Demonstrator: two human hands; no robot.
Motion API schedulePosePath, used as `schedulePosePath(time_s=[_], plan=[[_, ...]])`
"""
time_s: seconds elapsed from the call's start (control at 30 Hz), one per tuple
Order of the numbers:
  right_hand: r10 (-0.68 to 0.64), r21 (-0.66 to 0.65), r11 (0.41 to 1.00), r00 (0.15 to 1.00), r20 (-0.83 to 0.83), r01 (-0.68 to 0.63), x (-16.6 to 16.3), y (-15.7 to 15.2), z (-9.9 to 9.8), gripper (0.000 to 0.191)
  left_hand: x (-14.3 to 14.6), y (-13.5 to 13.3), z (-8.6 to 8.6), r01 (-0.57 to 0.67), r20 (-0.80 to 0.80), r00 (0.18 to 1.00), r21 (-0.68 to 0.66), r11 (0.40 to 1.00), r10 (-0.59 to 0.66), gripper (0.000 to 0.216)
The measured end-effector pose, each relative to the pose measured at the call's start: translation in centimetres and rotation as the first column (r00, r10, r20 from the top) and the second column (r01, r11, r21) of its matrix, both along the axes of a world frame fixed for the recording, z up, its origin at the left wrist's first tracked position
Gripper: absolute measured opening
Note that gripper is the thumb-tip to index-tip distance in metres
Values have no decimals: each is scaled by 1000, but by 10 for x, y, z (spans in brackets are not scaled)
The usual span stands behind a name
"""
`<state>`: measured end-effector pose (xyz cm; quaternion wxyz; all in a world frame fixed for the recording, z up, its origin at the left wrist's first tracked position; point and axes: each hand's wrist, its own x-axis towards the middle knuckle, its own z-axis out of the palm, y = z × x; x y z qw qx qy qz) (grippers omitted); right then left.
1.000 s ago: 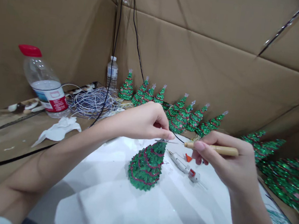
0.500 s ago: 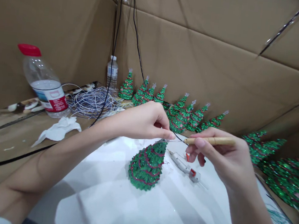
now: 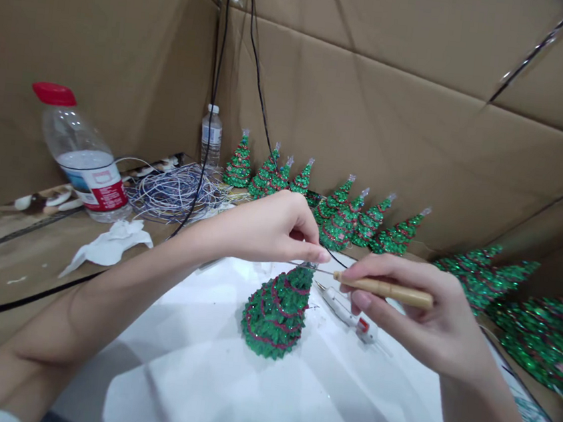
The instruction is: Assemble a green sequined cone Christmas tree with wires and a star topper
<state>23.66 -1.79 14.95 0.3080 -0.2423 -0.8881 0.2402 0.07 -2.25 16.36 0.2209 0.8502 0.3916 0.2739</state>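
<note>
A small green Christmas tree figure (image 3: 275, 314) with red garlands stands tilted on the white surface. The fingertips of my left hand (image 3: 280, 227) are pinched at its tip, where a clear topper partly shows. In my right hand (image 3: 406, 311) is an awl (image 3: 386, 290) with a light wooden handle. Its thin metal shaft points left and passes by the tree's tip, just under my left fingers. Whether the shaft touches the tip I cannot tell. Beyond the awl lies a hot glue pen-like tool (image 3: 346, 308), grey-white with a red part, partly behind my right hand.
Several glittery trees with clear toppers (image 3: 343, 224) line the cardboard wall (image 3: 420, 132); larger ones (image 3: 540, 332) stand at right. At left are a red-capped bottle (image 3: 94, 178), crumpled tissue (image 3: 110, 243) and tangled wires (image 3: 173, 189). A small bottle (image 3: 211, 136) and hanging black cables (image 3: 258, 74) are behind.
My right hand has lowered slightly and the awl's handle now tilts down to the right. The shaft reaches farther left past the tree's tip. My left hand and the tree have stayed put.
</note>
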Motion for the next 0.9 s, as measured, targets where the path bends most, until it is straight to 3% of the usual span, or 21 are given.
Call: schedulePosePath(time_s=[0.27,0.5,0.9], plan=[[-39,139,990,999,36,33,-9,-9,0,8,0,0,0,7,4,1000,-3,1000,-7,32],[34,100,994,999,-16,-32,-1,-13,4,10,-1,1,-1,19,19,1000,-3,1000,-19,32],[-3,52,999,1000,-24,4,-1,-13,12,10,0,0,0,16,-89,996,139,990,-4,27]])
